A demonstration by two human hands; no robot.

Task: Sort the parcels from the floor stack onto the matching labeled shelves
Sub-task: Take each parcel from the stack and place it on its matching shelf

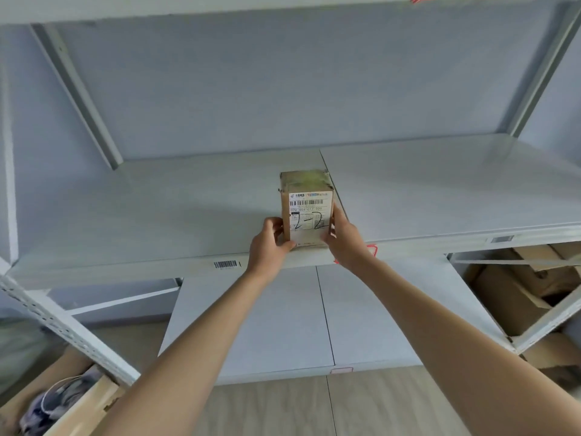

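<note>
A small brown cardboard parcel (307, 209) stands upright near the front edge of the middle white shelf (157, 215). Its white shipping label faces me, with a barcode and a handwritten "2-2". My left hand (269, 243) grips its lower left edge, thumb on the front. My right hand (344, 239) holds its right side, fingers along the edge. A red-outlined tag (372, 249) on the shelf's front lip is mostly hidden behind my right wrist.
A barcode sticker (225, 264) sits on the shelf lip at left. A lower white shelf (283, 325) lies beneath. Cardboard boxes (515, 294) fill the rack at right. An open box (59, 404) with dark items stands at bottom left. Wood floor (283, 407) below.
</note>
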